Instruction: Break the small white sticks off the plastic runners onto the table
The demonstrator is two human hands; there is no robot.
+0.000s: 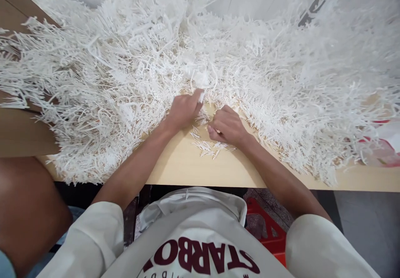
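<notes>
A wide heap of thin white plastic pieces (125, 61) covers most of the tabletop. My left hand (185, 108) is closed at the near edge of the heap, with a bit of white plastic showing at its fingertips. Just to the right, my right hand (227, 125) is curled into a fist, its contents hidden by the fingers. Between and below the hands, several loose white sticks (206, 147) lie on the bare wood. The hands are close together but apart.
The light wooden table (187, 170) ends in front of my body. Cardboard (25, 132) stands at the left, above another person's bare limb (31, 211). A clear bag with red edges (379, 151) lies at the right. A red stool (268, 224) is below the table.
</notes>
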